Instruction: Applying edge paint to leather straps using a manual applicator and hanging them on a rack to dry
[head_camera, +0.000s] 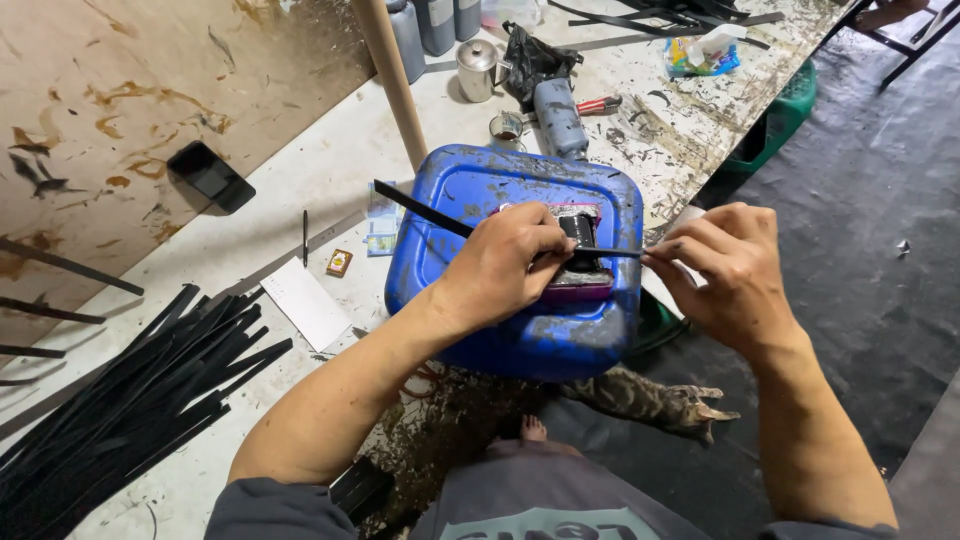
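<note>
Fingers (668, 252) of both hands pinch thin black strip (420, 207), blue canister (520, 260) below

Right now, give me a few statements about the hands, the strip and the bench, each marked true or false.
1. Both hands hold one black strip. True.
2. The strip lies across a red bucket. False: it crosses a blue can.
3. The left hand is over the can. True.
4. The right hand holds pliers. False: it pinches the strip's end.
5. A pile of strips lies on the bench. True.
</note>
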